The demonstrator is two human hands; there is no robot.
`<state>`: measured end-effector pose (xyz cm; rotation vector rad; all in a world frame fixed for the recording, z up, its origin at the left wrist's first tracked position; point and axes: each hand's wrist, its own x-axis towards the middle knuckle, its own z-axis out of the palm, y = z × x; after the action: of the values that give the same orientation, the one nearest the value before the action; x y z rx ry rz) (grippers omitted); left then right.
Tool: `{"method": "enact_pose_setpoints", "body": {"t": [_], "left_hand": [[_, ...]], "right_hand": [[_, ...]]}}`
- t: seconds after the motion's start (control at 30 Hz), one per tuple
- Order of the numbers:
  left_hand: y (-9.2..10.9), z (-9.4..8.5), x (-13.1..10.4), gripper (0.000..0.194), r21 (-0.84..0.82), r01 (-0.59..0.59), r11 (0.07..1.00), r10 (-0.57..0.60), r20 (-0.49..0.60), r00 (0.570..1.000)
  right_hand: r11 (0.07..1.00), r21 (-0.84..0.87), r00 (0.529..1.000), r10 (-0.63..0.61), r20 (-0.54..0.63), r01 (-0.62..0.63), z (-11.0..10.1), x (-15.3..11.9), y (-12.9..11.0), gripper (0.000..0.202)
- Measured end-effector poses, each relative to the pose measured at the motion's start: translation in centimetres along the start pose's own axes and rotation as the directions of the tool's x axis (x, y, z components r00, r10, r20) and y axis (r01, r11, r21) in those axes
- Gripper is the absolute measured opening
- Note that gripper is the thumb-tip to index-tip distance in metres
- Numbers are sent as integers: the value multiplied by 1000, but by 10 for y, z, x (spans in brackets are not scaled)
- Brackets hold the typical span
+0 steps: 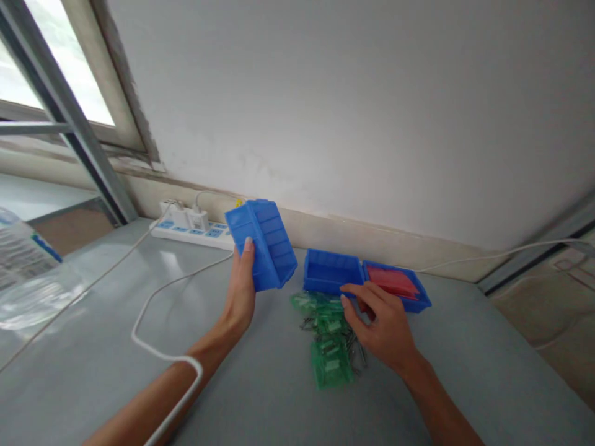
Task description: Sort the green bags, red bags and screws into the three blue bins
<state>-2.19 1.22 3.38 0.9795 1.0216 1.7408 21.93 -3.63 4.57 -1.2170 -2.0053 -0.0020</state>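
Note:
My left hand [242, 279] grips a blue plastic bin [263, 244], raised and tilted above the table. Over the pile, my right hand [383, 319] hovers with thumb and fingers apart and nothing visible between them. Beneath and left of it lie several green translucent plastic pieces [331, 362], mixed with small metal parts [356, 350] whose kind I cannot make out. Just behind the pile stands a second blue bin [332, 266] with nothing visible in it. A third blue bin [421, 300], touching it on the right, holds red flat packets [390, 282].
A white power strip [190, 232] with plugged-in adapters lies along the wall. One white cable [153, 353] loops across the grey table [260, 396] and over my left forearm. At the left lies a large clear plastic bottle [32, 272]. Metal frame posts [83, 136] rise at the sides.

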Motion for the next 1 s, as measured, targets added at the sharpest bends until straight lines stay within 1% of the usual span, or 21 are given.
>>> {"method": "enact_pose_setpoints", "body": {"t": [0.03,0.07,0.13,0.17,0.23,0.3,0.37,0.4,0.47,0.53,0.6,0.63,0.67,0.7,0.73,0.8,0.83,0.87,0.9,0.93,1.0], "left_hand": [[-1,0,4,60,-81,63,995,-63,-8,998],[-3,0,7,59,-143,97,985,-101,-19,995],[-5,0,10,57,-226,117,967,-127,-34,991],[-7,0,10,56,-247,104,964,-117,-39,992],[-12,-1,9,56,-268,65,961,-74,-22,997],[-17,-2,9,58,-268,49,962,-49,5,999],[-21,-4,10,60,-225,87,970,-83,27,996],[-22,-5,11,60,-181,104,978,-102,19,995],[-24,-9,15,57,-70,108,992,-111,-42,993],[-24,-13,20,55,29,86,996,-81,-139,987],[-21,-17,22,54,82,60,995,-41,-211,977],[-18,-18,22,52,108,35,994,-10,-228,974],[-15,-19,21,49,164,-11,986,48,-225,973],[-11,-20,19,43,236,-76,969,126,-203,971],[-7,-20,17,36,341,-165,925,229,-154,961],[0,-18,12,26,522,-343,781,413,-20,911],[2,-18,10,23,586,-419,694,475,64,878],[3,-18,9,23,625,-480,616,510,149,847],[3,-18,8,25,652,-533,539,518,242,820],[1,-19,7,26,671,-579,463,501,340,796],[-4,-22,8,30,689,-642,338,412,505,759]], "right_hand": [[999,37,999,6,37,-8,1,6,-7,22],[997,78,997,22,75,-28,3,12,-14,23],[989,138,990,31,135,-49,10,29,-27,30],[990,138,988,-5,155,-16,15,38,-34,34],[989,115,976,-110,188,89,25,56,-43,38],[981,103,955,-182,233,162,37,72,-46,35],[973,113,930,-225,290,200,48,84,-42,23],[969,130,917,-243,317,212,53,88,-38,18],[961,190,904,-256,344,200,62,94,-28,12],[953,262,903,-243,353,154,67,97,-18,11],[939,320,890,-250,382,126,70,99,-11,11],[933,335,876,-267,401,130,71,100,-9,12],[929,342,863,-288,415,145,71,102,-8,12],[925,341,849,-312,427,169,71,104,-8,12],[922,333,834,-337,437,198,71,106,-8,12],[916,305,803,-380,459,259,71,111,-9,12],[915,281,789,-394,472,290,72,113,-10,12],[915,250,778,-401,483,317,72,114,-11,13],[916,216,772,-401,493,338,72,114,-12,13],[920,181,774,-391,498,348,72,114,-13,15],[932,129,792,-357,494,340,70,109,-15,21]]}}
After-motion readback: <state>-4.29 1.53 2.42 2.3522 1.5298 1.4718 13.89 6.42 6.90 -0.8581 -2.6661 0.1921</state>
